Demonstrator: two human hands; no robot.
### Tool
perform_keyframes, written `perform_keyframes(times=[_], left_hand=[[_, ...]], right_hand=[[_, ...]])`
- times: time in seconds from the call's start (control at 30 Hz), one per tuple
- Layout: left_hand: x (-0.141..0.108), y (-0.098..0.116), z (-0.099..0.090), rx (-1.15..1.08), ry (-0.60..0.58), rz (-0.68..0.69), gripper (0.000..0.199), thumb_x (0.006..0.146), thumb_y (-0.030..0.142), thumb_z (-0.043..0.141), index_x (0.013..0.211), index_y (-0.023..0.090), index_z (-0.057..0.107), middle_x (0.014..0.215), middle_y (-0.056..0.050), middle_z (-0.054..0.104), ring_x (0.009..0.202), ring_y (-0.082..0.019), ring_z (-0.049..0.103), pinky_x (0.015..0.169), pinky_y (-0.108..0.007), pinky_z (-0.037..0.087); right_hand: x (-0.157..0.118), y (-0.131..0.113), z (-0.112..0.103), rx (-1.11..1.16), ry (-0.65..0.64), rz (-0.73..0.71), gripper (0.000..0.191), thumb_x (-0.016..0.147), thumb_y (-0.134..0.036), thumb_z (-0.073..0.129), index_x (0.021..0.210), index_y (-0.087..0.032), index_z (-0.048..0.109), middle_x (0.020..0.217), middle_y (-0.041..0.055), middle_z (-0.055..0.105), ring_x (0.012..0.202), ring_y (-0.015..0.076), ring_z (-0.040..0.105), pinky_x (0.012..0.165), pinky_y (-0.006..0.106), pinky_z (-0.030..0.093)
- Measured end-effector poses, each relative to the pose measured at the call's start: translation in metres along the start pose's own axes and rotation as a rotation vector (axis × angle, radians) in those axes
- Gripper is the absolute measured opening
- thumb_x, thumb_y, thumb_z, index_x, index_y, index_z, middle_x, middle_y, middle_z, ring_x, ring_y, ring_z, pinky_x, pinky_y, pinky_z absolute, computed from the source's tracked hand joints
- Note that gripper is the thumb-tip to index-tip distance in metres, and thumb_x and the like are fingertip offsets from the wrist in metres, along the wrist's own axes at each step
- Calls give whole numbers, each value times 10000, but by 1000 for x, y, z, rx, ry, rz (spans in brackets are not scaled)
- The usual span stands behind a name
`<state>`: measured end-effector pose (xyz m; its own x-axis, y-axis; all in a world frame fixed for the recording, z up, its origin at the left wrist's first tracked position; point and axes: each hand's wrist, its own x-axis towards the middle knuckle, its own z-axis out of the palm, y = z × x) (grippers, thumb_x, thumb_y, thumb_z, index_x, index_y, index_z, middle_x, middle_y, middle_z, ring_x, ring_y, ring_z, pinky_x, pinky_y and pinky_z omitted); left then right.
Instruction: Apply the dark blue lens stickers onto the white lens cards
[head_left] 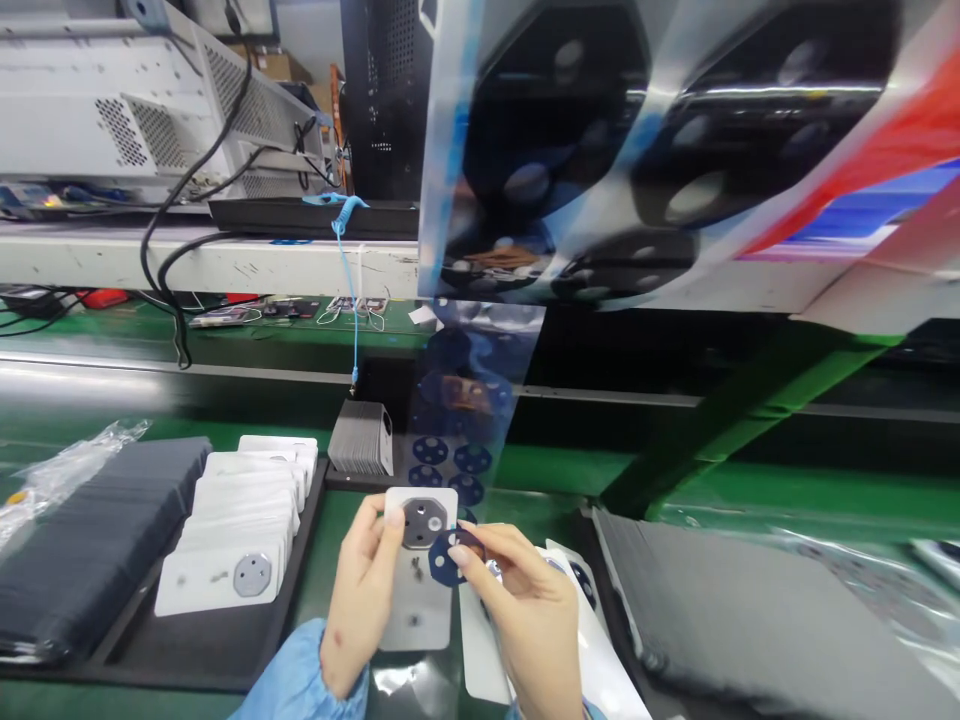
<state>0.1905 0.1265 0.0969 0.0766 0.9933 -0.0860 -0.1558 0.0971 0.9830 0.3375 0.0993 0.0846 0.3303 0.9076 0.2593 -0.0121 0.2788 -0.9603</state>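
Note:
My left hand grips a light grey panel by its upper left edge, thumb on its face. The panel stands upright toward me, with a dark octagonal plate with round holes near its top. Between thumb and fingers of my right hand is a dark blue octagonal film with holes, held over the panel just below and right of the plate. A clear strip bearing rows of similar blue films hangs behind both hands.
Overlapping white panels lie in a black tray at left, beside dark grey sheets. A panel stack stands behind. White panels lie under my right hand; a grey stack is at right. A green post slants behind.

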Motion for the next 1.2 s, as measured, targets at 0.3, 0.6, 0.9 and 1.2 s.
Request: perform_keyframes(times=[0.3, 0.6, 0.9, 1.2], left_hand=[[-13, 1, 7, -107, -93, -31, 358, 920, 416, 540, 1196, 201, 612, 1187, -80, 701, 1084, -267, 637, 858, -298, 517], [-22, 10, 11, -107, -151, -50, 355, 951, 368, 505, 1279, 251, 574, 1276, -47, 652, 1170, -243, 585, 930, -288, 491], [-23, 5, 8, -90, -139, -59, 383, 942, 384, 517, 1298, 248, 557, 1303, -58, 637, 1201, -263, 570, 981, -315, 473], [-25, 10, 7, -47, -182, -53, 367, 962, 376, 479, 1299, 251, 554, 1299, -56, 638, 1191, -262, 574, 968, -321, 475]], right_hand=[[2, -6, 6, -43, 94, 127, 310, 675, -361, 817, 946, -220, 768, 760, 42, 720, 670, 187, 656, 647, 317, 594], [-5, -10, 10, -106, 133, 32, 155, 699, -298, 806, 818, -221, 744, 778, 29, 736, 605, 145, 669, 577, 219, 598], [-4, -18, 11, -116, 136, 4, 164, 684, -263, 815, 823, -228, 735, 752, 12, 749, 564, 117, 674, 566, 160, 595], [-5, -19, 11, -125, 137, 3, 157, 682, -249, 818, 809, -226, 730, 726, 6, 740, 562, 117, 663, 550, 158, 587]])
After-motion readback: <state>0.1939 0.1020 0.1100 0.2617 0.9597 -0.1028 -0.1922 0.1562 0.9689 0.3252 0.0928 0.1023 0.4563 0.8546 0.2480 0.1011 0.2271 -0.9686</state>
